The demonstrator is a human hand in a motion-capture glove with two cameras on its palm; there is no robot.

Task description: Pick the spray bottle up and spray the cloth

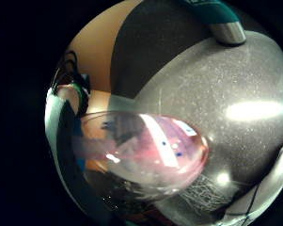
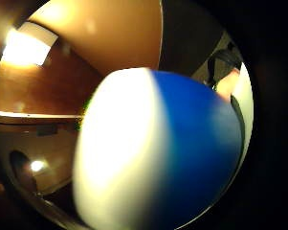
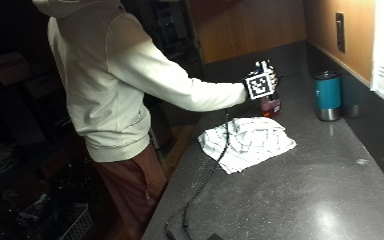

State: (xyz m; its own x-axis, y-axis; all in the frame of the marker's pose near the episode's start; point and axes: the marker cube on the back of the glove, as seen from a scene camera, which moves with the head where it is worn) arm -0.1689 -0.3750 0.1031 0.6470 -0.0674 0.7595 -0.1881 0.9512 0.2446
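Pink liquid fills the bottle (image 3: 270, 106), which stands at the far edge of the checked cloth (image 3: 248, 141) on the dark counter (image 3: 325, 200). The right hand (image 3: 264, 80) is at its top; whether the fingers have closed on it I cannot tell. A careless grab could tip it toward the teal tumbler (image 3: 328, 95) to the right.
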